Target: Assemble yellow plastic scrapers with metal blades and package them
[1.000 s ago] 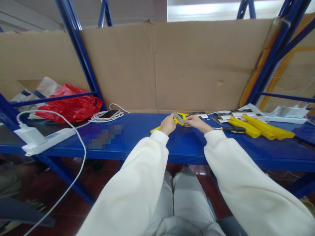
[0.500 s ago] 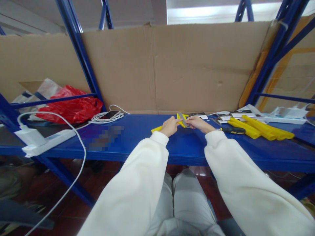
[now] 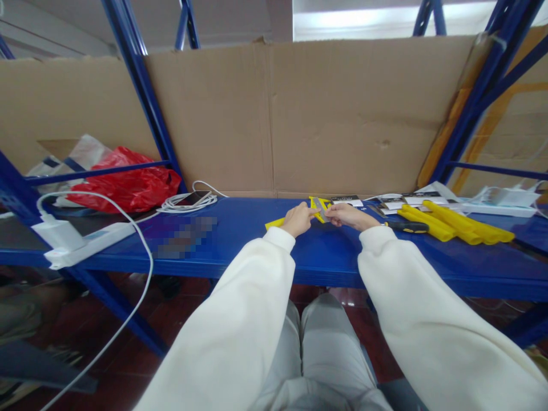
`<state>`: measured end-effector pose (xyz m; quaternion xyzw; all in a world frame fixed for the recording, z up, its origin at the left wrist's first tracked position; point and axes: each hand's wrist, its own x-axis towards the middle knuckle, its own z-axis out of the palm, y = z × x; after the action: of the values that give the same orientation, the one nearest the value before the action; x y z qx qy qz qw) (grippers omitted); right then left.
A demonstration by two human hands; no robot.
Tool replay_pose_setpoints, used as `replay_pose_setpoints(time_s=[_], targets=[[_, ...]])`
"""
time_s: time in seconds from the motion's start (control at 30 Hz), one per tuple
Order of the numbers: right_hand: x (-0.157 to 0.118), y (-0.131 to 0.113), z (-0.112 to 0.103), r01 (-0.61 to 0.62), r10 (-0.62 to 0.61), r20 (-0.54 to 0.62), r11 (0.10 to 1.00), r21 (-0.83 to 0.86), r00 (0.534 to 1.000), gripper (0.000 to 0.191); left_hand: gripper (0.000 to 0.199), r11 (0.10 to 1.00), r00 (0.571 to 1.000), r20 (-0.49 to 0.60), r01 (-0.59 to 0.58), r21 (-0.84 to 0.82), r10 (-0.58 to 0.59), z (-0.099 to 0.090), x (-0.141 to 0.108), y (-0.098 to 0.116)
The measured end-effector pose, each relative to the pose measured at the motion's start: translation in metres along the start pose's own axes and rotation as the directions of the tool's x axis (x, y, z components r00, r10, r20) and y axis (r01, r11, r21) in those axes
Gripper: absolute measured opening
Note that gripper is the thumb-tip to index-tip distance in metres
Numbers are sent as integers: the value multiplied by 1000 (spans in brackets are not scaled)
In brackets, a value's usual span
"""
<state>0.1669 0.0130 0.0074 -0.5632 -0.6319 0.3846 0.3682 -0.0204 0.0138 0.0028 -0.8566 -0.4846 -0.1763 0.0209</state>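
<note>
My left hand (image 3: 297, 220) is closed round a yellow-handled tool (image 3: 274, 223) that looks like a scraper. Its handle end sticks out to the left of the hand, and its wide yellow head shows beyond my fingertips. A flat grey metal plate (image 3: 319, 209) lies slantwise across that head. Pinched on the plate's near right end are the fingers of my right hand (image 3: 347, 215). Both hands work just above the blue shelf top, and the fingers hide part of the plate. Right of my right wrist lies a black-and-yellow screwdriver (image 3: 409, 227).
Several yellow handles or tubes (image 3: 456, 224) lie on the blue shelf (image 3: 240, 214) at the right, by black-and-white packets (image 3: 428, 198). To the left are a white power strip (image 3: 96, 242), a coiled cable (image 3: 188, 202) and a red plastic bag (image 3: 132, 180). Cardboard (image 3: 342, 114) walls the back.
The camera view has shifted slightly. Both hands keep their grips on the yellow tool and the grey plate, with hardly any visible movement.
</note>
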Motion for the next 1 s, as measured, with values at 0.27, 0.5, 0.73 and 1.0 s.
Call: replay_pose_setpoints(time_s=[0.27,0.5,0.73,1.0], targets=[[-2,-1,3,-32,32,-10,999,23,999,30,46,1000,1000,9,-9,10,9,2,0,1],[-2,2,1,-44,39,54,995,90,998,33,50,997,998,50,-50,61,47,3,-1,3],[-1,1,-1,-98,98,12,980,174,995,31,49,994,994,59,-96,53,93,1,-4,8],[2,1,1,-41,61,-153,990,132,986,32,49,983,984,49,-172,62,169,0,-8,19]])
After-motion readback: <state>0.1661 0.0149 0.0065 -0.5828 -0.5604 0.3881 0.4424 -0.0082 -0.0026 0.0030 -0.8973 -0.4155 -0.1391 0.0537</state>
